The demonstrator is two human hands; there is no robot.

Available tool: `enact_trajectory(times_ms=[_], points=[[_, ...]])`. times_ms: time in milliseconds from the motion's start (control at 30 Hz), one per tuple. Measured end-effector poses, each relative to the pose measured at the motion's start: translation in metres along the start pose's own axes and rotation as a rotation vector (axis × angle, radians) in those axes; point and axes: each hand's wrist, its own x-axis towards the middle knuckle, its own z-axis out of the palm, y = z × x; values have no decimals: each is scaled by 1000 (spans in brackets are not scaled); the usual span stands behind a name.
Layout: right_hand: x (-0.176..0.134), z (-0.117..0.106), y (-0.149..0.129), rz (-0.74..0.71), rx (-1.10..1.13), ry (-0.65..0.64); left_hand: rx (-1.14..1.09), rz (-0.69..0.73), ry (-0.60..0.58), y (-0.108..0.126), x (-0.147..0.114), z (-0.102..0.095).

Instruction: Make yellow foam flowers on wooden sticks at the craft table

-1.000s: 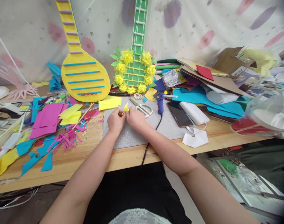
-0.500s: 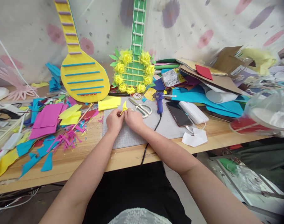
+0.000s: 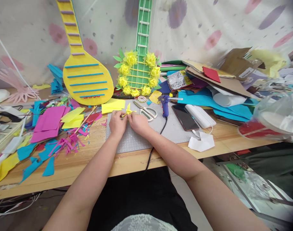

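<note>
1. A small yellow paper flower (image 3: pixel 129 110), its petals spread, is held above a grey cutting mat (image 3: pixel 134 141). Taken as the clock's centre, with 12 pointing away from the body, it lies between both hands' fingertips.
2. At 8 o'clock, the left hand (image 3: pixel 118 123) is curled nearly closed, and a thin yellow stem is pinched between thumb and fingers.
3. At 4 o'clock, the right hand (image 3: pixel 138 123) is folded nearly closed, the flower's base pinched at its fingertips; how firmly cannot be told.
4. The base seems to be what is being worked. The stem is best kept steady on the left while small, light adjustments are made on the right.
5. Pressure is best kept low, off the petals, since thin paper probably creases easily.
6. Scissors (image 3: pixel 143 109) are found close by at 3 o'clock, with a blue glue gun (image 3: pixel 165 106) beyond; wrists are best kept clear of both.
7. Yellow sheets (image 3: pixel 113 106) are laid at 10 o'clock.
</note>
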Motion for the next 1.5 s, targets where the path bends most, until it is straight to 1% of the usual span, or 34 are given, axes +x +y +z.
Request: enact_trajectory(times_ms=[167,300,400,467,533,600,700,800,900,1067,1267,1333,1367,1433,1467,1500], points=[[-1,-1,1,-75,31,-13,-41,12,57,-6,5,-1],[-3,-9,10,-182,107,-24,-102,28,71,-14,9,-3],[-2,-20,24,-325,214,-155,-156,-26,62,-20,11,-2],[0,-26,35,-365,301,-225,-217,-73,45,-23,13,0],[2,-29,42,-334,378,-209,-318,-123,17,-24,14,2],[5,-28,46,-279,419,-133,-453,-188,-29,-24,15,3],[9,-23,46,-199,421,2,-652,-276,-88,-21,16,2],[11,-17,42,-168,442,62,-763,-306,-117,-17,17,-1],[10,-16,38,-170,480,63,-792,-304,-159,-15,18,-4],[6,-13,31,-166,485,59,-769,-295,-207,-15,20,-6],[9,-1,28,-131,424,72,-752,-284,-242,-18,21,-1],[11,1,28,-101,399,104,-729,-257,-198,-18,20,1],[11,1,29,-82,393,122,-692,-234,-139,-18,19,1],[13,1,29,-44,393,148,-563,-162,24,-16,16,-1],[13,2,30,-27,396,158,-484,-108,103,-14,14,-3],[14,2,30,-10,400,164,-419,-41,145,-12,12,-5]])
